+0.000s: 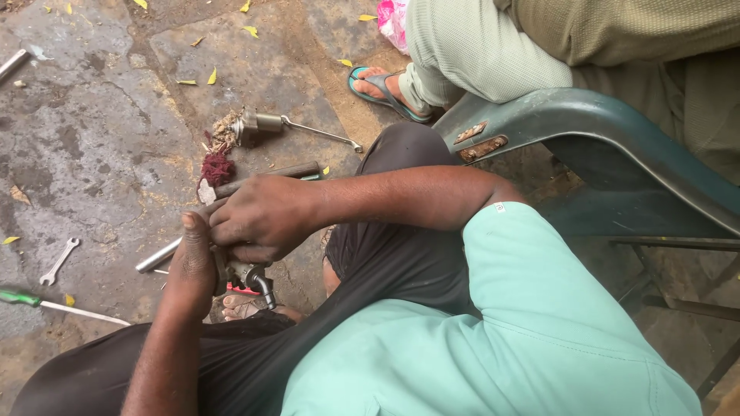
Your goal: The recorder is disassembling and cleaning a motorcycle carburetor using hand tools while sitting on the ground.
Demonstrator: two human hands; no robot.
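Note:
My right hand reaches across from the right and is closed over a small metal part with a red piece and a black hooked end. My left hand comes up from below and grips the same part from the left, thumb raised. A shiny metal rod sticks out to the left from under both hands. Just above my right hand lies a dark bar-shaped tool on the ground; whether my fingers touch it is unclear. My bare toes show below the part.
On the stained concrete lie a small spanner, a green-handled screwdriver, a metal fitting with a thin lever and a red rag. Another person sits on a green plastic chair, sandalled foot close by.

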